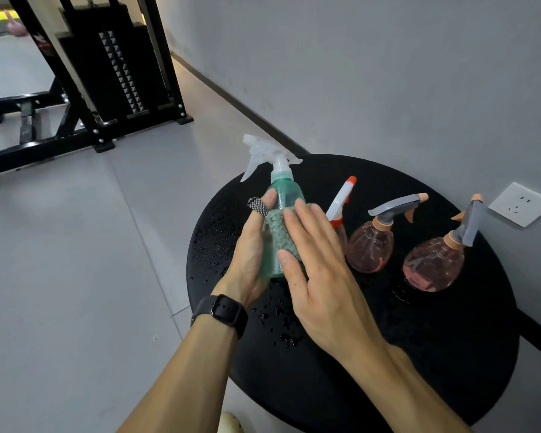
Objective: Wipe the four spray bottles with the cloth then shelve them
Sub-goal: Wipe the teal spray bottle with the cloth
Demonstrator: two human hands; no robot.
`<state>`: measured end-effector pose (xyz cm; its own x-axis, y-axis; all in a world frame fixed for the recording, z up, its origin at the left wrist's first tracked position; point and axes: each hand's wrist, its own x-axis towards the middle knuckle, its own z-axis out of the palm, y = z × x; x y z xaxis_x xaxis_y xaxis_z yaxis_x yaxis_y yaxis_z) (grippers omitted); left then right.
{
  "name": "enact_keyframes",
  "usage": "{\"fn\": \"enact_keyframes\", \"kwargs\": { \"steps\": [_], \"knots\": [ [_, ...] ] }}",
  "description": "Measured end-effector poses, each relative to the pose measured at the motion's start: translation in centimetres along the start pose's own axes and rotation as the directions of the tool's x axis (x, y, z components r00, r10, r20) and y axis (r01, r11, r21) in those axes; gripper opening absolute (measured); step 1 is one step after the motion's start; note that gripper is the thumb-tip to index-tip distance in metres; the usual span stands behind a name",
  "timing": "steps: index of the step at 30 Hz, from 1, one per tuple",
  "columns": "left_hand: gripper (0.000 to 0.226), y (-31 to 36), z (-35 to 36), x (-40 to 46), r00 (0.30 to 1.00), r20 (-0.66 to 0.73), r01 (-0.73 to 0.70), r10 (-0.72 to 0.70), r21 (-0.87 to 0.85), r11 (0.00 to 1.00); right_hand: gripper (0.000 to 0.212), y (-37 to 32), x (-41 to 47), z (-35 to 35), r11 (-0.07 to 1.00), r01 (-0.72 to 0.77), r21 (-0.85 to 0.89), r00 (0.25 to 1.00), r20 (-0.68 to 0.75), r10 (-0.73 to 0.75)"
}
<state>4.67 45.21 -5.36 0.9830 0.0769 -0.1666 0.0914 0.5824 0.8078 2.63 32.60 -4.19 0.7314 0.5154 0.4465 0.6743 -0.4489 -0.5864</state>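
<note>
A green translucent spray bottle (pixel 286 190) with a clear trigger head is held up above the round black table (pixel 419 354). My left hand (pixel 249 257) grips its body from the left, thumb up along the side. With its fingers straight, my right hand (pixel 313 260) presses a green knitted cloth (pixel 280 232) against the bottle's front. On the table stand a bottle with a white and orange trigger (pixel 341 203), partly hidden behind my right hand, and two round pink bottles (pixel 370 246) (pixel 433 264) with grey triggers.
Water droplets lie on the table top near its left edge. A grey wall with a white socket (pixel 521 204) runs behind the table. A black weight machine (pixel 113 67) stands on the tiled floor at the far left.
</note>
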Motion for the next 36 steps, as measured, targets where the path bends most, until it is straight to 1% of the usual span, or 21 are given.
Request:
{"fn": "enact_keyframes", "kwargs": {
  "steps": [4, 8, 12, 17, 21, 24, 28, 33, 36],
  "knots": [
    [0.051, -0.4, 0.4, -0.2, 1.0, -0.023, 0.0, 0.003, 0.108, 0.994, 0.053, 0.6, 0.9, -0.3, 1.0, -0.025, -0.004, 1.0, 0.002, 0.025],
    [0.052, -0.3, 1.1, -0.4, 0.999, -0.035, 0.039, -0.032, 0.215, 0.976, 0.052, 1.2, 1.9, -0.7, 0.997, -0.076, 0.032, 0.997, 0.004, 0.076],
    [0.048, -0.2, 1.8, -0.7, 0.997, 0.008, 0.069, -0.073, 0.239, 0.969, 0.051, 1.5, 2.6, -1.3, 0.989, -0.137, 0.051, 0.99, 0.036, 0.135],
    [0.045, -0.3, 2.0, -0.8, 0.997, -0.003, 0.08, -0.081, 0.202, 0.976, 0.051, 2.1, 3.3, -1.8, 0.972, -0.22, 0.078, 0.973, 0.089, 0.213],
    [0.052, -0.2, 1.7, -0.6, 0.995, -0.065, 0.086, -0.077, 0.146, 0.986, 0.051, 1.9, 2.9, -1.4, 0.974, -0.211, 0.083, 0.973, 0.113, 0.201],
    [0.054, -0.2, 1.4, -0.6, 0.995, -0.085, 0.05, -0.042, 0.097, 0.994, 0.052, 1.6, 2.5, -1.4, 0.969, -0.223, 0.109, 0.969, 0.134, 0.208],
    [0.045, 0.0, 0.7, -0.5, 0.994, -0.105, -0.011, 0.018, 0.067, 0.998, 0.052, 1.1, 1.5, -1.2, 0.964, -0.227, 0.141, 0.965, 0.166, 0.203],
    [0.052, 0.3, 0.2, -0.3, 0.99, -0.134, -0.041, 0.047, 0.044, 0.998, 0.052, 0.5, 0.3, -0.9, 0.966, -0.203, 0.158, 0.971, 0.162, 0.178],
    [0.045, 0.0, 0.3, -0.3, 0.987, -0.148, -0.053, 0.06, 0.048, 0.997, 0.052, 0.5, 0.1, -1.1, 0.967, -0.203, 0.152, 0.971, 0.161, 0.179]
  ]
}}
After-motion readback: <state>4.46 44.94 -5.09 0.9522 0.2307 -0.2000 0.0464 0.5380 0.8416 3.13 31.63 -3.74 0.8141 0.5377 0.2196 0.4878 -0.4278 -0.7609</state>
